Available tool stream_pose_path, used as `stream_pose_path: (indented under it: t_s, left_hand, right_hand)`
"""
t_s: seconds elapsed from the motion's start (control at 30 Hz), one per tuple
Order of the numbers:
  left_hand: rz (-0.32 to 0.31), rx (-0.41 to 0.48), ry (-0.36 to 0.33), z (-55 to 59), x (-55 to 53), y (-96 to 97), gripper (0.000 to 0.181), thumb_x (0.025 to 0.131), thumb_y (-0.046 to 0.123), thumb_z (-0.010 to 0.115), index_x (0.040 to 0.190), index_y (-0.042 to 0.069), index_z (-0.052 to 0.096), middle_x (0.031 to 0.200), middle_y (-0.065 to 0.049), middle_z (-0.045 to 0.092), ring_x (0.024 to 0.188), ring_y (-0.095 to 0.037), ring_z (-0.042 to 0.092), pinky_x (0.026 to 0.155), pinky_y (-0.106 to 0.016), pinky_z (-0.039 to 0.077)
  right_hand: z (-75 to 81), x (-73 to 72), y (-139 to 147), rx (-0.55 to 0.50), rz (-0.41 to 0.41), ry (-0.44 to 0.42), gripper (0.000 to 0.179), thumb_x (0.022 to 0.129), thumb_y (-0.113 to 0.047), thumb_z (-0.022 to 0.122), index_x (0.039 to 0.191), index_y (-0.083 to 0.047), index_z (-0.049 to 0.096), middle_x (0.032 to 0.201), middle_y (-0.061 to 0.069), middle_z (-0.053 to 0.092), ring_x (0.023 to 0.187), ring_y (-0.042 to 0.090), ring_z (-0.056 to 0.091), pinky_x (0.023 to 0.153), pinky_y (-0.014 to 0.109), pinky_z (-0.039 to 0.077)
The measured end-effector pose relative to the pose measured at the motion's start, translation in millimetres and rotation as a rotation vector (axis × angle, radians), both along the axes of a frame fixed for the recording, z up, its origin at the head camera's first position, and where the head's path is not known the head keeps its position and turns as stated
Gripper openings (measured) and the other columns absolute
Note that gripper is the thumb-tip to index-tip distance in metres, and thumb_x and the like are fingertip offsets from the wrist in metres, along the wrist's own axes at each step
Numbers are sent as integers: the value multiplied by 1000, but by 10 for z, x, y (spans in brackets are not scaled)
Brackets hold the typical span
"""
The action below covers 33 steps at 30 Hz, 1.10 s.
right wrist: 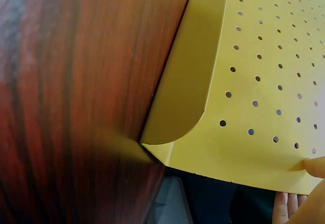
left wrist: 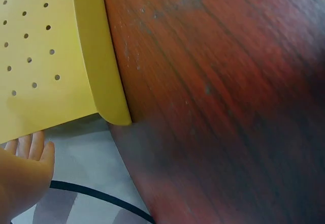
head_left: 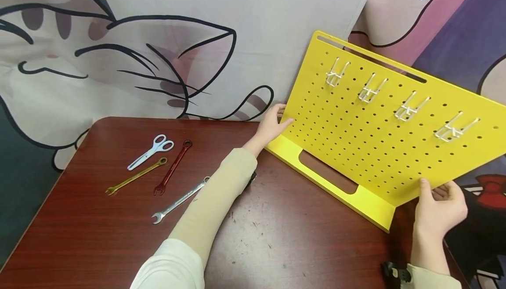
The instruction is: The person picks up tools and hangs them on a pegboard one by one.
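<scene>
A yellow pegboard (head_left: 356,148) stands on the right of the table, its lower lip with a long cutout lying on the tabletop. Several white wire hooks (head_left: 407,106) hang in its upper holes. My left hand (head_left: 270,126) grips the board's left edge, thumb at the front and fingers partly hidden behind. On the opposite edge, low down, my right hand (head_left: 442,207) pinches the board between thumb and curled fingers. The right wrist view shows that thumb (right wrist: 316,167) on the perforated face.
On the left of the brown table (head_left: 99,236) lie light-blue scissors (head_left: 152,152), a gold wrench (head_left: 136,177), a red wrench (head_left: 172,168) and a silver wrench (head_left: 179,201). My left forearm passes over the silver wrench's end. A printed cloth (head_left: 276,25) hangs behind.
</scene>
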<state>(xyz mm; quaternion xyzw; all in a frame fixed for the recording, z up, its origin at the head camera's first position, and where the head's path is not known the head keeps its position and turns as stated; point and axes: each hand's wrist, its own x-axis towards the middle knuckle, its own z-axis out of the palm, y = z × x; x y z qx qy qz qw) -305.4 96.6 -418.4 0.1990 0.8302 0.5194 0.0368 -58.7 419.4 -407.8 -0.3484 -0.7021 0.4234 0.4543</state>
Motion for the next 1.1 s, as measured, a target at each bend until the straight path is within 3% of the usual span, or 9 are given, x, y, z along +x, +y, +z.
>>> stream_pose_path:
  t_s: [0.27, 0.6, 1.1]
  left_hand:
    - [19, 22, -15, 38, -48, 45, 43, 104, 21, 70, 142, 3, 59, 140, -17, 66, 131, -31, 64, 112, -41, 53]
    - [0, 17, 40, 49, -187, -77, 30, 104, 17, 70, 129, 0, 66, 125, -18, 72, 116, -31, 71, 102, -38, 58]
    - [73, -7, 79, 33, -293, -513, 21, 102, 13, 73, 118, -1, 69, 114, -18, 74, 106, -31, 71, 96, -40, 60]
  right_hand:
    - [2, 38, 18, -23, -37, 18, 22, 88, -8, 82, 100, -27, 78, 77, -25, 61, 71, -8, 57, 75, 9, 48]
    - [7, -26, -2, -20, -17, 15, 25, 89, -5, 80, 108, -21, 78, 79, -28, 63, 76, -9, 59, 78, 9, 48]
    - [-21, -394, -87, -28, 101, 19, 27, 88, 0, 80, 103, -22, 75, 81, -21, 62, 77, -5, 59, 78, 7, 50]
